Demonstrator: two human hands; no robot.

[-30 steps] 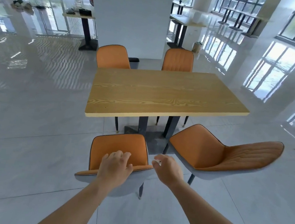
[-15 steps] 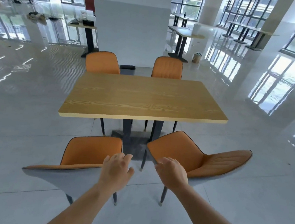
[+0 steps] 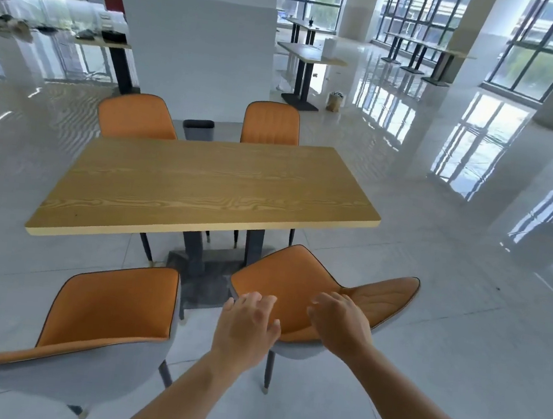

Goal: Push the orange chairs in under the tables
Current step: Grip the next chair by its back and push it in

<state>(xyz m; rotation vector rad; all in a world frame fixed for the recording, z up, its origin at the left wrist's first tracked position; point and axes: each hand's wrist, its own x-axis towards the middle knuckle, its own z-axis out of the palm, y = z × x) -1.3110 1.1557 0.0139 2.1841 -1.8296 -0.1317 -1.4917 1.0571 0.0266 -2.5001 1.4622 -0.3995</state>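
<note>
Left hand (image 3: pixel 248 323) and right hand (image 3: pixel 338 323) — loose, empty — have shifted over the skewed chair (image 3: pixel 294 280) before the table (image 3: pixel 202 183) — likely pushed next.

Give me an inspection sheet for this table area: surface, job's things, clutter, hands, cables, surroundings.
Surface: wooden table, level, on dark pedestal legs.
Job's things: near-right chair turned sideways, seat out from the table; near-left chair also out; far-left chair and far-right chair close against the far edge.
Clutter: dark bin on the floor beyond the table.
Hands: left hand and right hand over the near-right chair's near edge, fingers loose, gripping nothing; contact unclear.
Cables: nothing seen.
Surroundings: glossy floor, white pillar, other tables, big windows.
</note>
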